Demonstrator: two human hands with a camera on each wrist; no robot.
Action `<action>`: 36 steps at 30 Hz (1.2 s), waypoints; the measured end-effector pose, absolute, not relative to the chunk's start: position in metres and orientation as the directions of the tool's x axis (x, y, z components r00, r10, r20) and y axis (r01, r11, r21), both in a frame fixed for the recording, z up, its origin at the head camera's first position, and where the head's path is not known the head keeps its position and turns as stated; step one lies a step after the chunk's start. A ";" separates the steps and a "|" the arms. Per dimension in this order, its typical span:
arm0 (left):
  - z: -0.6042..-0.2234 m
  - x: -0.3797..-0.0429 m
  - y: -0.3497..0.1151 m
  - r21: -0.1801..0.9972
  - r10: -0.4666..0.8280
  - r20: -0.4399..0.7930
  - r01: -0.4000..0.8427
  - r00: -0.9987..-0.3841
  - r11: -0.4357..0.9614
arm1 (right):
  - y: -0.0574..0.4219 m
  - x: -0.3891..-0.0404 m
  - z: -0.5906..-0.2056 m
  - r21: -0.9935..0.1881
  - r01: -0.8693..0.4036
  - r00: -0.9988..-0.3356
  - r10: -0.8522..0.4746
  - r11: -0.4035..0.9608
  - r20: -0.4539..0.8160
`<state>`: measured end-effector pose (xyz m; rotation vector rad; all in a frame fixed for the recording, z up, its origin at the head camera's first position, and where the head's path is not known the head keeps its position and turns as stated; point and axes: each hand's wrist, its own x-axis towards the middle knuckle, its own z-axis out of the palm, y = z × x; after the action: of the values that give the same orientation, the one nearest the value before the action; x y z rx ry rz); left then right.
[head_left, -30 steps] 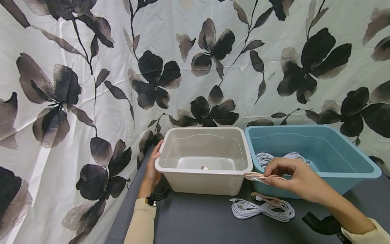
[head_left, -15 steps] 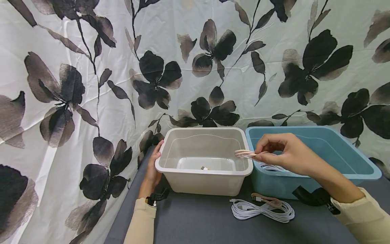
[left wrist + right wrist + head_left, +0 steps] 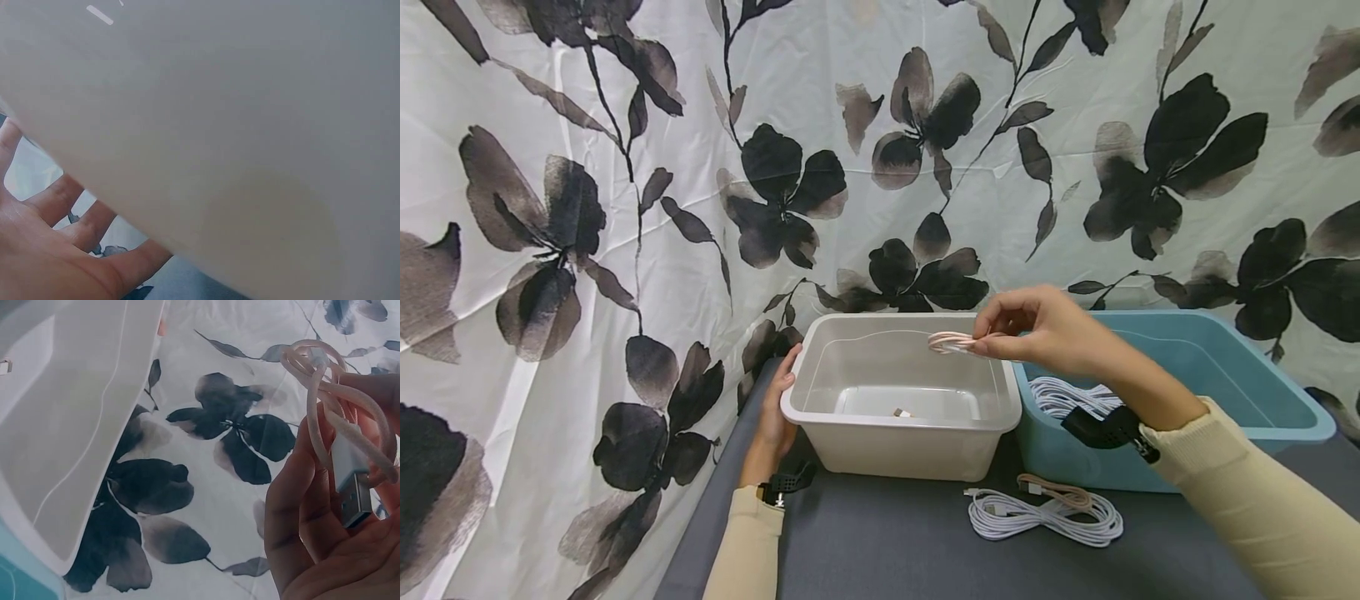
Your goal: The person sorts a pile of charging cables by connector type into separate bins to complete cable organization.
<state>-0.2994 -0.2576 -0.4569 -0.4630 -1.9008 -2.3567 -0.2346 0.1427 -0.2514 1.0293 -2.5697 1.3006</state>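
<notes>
My right hand pinches a small coiled pink USB cable between thumb and fingers, above the right part of the beige bin. In the right wrist view, the pink cable is looped, and its white-bodied metal USB plug hangs over the fingers. My left hand rests along the left outer side of the beige bin, fingertips up by the rim. From the left wrist, that hand shows spread, fairly straight fingers reaching past the edge of the bin. A tiny metallic piece lies inside the bin.
The blue bin stands right against the beige one, with white coiled cables inside. In front, a white cable bundle and a tan cable lie on the grey surface. A floral curtain hangs behind.
My right hand has lifted the pink cable from in front of the blue bin, up and leftward over the beige bin. The left hand has stayed at the bin's side.
</notes>
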 end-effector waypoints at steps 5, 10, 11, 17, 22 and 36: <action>-0.457 -0.299 -0.258 0.943 0.127 0.281 0.249 -0.951 -0.221 | 0.128 -0.250 -0.249 -0.714 -0.575 -0.773 -0.551 0.400 0.315; -0.456 -0.299 -0.257 0.943 0.128 0.281 0.249 -0.951 -0.222 | 0.118 -0.269 -0.250 -0.729 -0.566 -0.768 -0.568 0.385 0.296; -0.456 -0.299 -0.257 0.942 0.127 0.281 0.249 -0.951 -0.224 | 0.116 -0.273 -0.250 -0.731 -0.564 -0.767 -0.571 0.384 0.292; -0.455 -0.298 -0.257 0.941 0.128 0.283 0.249 -0.951 -0.228 | 0.106 -0.295 -0.257 -0.753 -0.553 -0.750 -0.606 0.356 0.264; -0.456 -0.299 -0.258 0.940 0.134 0.288 0.253 -0.948 -0.227 | 0.100 -0.315 -0.267 -0.778 -0.526 -0.752 -0.616 0.345 0.236; -0.457 -0.298 -0.258 0.940 0.128 0.281 0.246 -0.951 -0.237 | 0.089 -0.359 -0.298 -0.822 -0.427 -0.796 -0.587 0.377 0.144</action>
<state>-0.2982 -0.2582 -0.4569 -0.4650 -1.8908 -2.3672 -0.3589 0.0888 -0.2981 1.0222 -2.7450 1.5494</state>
